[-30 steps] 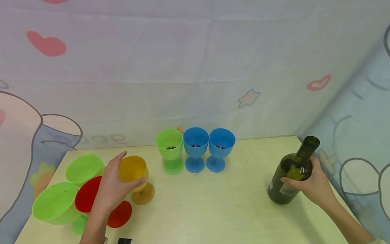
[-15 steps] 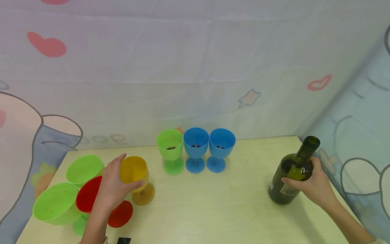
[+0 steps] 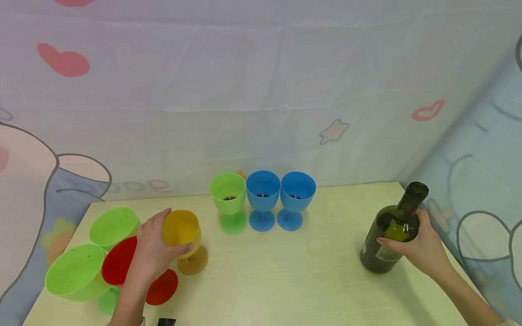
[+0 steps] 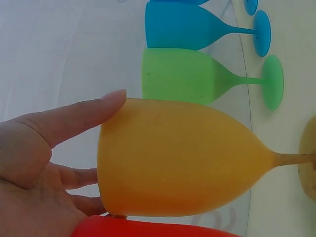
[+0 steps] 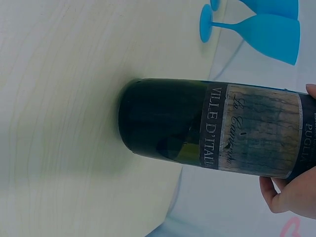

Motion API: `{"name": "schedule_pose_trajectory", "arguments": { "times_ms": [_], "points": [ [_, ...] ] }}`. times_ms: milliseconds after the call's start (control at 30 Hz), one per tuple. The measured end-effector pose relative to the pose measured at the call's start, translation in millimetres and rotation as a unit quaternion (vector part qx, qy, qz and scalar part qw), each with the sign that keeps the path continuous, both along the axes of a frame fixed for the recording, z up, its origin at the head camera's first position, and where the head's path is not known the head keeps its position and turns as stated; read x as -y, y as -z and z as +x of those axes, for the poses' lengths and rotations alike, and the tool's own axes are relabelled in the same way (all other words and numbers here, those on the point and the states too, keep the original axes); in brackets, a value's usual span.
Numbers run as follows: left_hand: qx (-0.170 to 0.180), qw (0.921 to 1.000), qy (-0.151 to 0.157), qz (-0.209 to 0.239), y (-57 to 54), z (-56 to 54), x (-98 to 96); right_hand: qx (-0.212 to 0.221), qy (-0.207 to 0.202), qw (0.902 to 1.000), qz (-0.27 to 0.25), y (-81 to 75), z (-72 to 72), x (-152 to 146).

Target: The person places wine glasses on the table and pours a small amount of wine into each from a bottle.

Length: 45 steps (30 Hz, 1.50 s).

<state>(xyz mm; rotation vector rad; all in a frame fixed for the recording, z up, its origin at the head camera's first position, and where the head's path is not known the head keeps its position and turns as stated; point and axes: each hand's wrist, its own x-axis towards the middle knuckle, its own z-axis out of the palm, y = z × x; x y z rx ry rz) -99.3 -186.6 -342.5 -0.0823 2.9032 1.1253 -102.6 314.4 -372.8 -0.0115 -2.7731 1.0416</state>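
Note:
At the left of the head view, my left hand [image 3: 152, 249] holds a yellow goblet [image 3: 181, 228] near its rim. In the left wrist view its thumb [image 4: 113, 105] lies at one side of the bowl, and the other fingers reach round the opposite side, partly hidden. The goblet stands upright on the table. On the right, my right hand [image 3: 424, 249] grips a dark green wine bottle [image 3: 383, 240] round its upper body, thumb across the front. The bottle is uncorked and stands upright, its label [image 5: 261, 131] showing in the right wrist view.
A green goblet [image 3: 228, 206] and two blue goblets, one in the middle [image 3: 263, 203] and one at right [image 3: 297, 199], stand at the table's back edge with dark liquid inside. Left of my left arm are a red goblet [image 3: 118, 262] and two green goblets [image 3: 73, 276]. A printed cloth [image 3: 261, 90] hangs behind.
My left hand's fingers have drawn in closer round the yellow goblet, whose bowl has shifted slightly right. The right hand and bottle have stayed in place.

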Motion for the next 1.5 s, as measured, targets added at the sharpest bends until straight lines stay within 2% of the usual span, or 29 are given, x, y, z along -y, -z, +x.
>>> {"name": "schedule_pose_trajectory", "arguments": {
  "times_ms": [300,500,833,1200,1500],
  "points": [
    [-0.009,0.9999,0.005,-0.011,2.2,0.9,-1.6,-0.003,-0.004,1.0,-0.003,0.5,0.3,0.0],
    [-0.004,1.0,0.001,-0.007,2.2,1.8,-2.6,-0.01,-0.007,0.9999,-0.005,0.5,0.8,1.4],
    [0.0,1.0,-0.005,-0.006,0.6,2.6,-5.8,-0.037,-0.006,0.9992,0.011,0.3,2.5,6.0],
    [-0.05,0.9987,-0.004,0.005,-3.9,3.6,-13.3,-0.042,-0.015,0.9989,0.012,-1.1,3.5,10.5],
    [-0.086,0.9944,-0.005,0.062,-4.3,5.1,-24.1,-0.048,-0.015,0.9986,0.014,-1.6,4.0,12.7]
  ]
}}
